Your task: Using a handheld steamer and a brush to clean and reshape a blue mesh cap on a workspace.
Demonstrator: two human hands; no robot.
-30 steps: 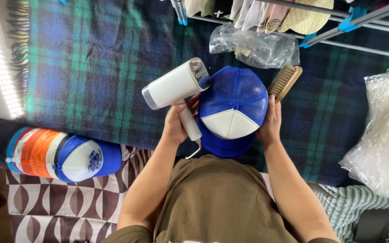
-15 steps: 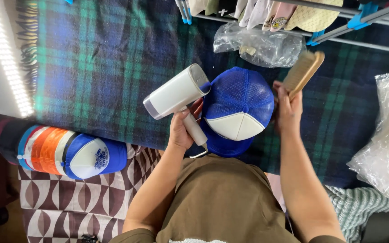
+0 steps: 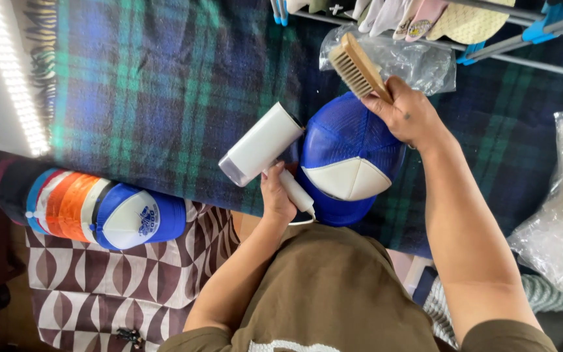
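Plaid-blanketed table [image 3: 151, 98] fills the view, with open room toward its far left corner. The blue-and-white cap [image 3: 350, 160] sits at the near edge, mid-cleaning by the look of it. Left hand [image 3: 276, 199] is wrapped around the white steamer [image 3: 262, 145] just beside it; right hand [image 3: 408, 117] grips the wooden brush [image 3: 358, 65] above the crown. Brushing looks next, needing a careful lowering onto the mesh.

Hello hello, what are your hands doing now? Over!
Left hand grips white steamer. Right hand holds wooden brush above blue-and-white cap. Nothing blocking the cap.
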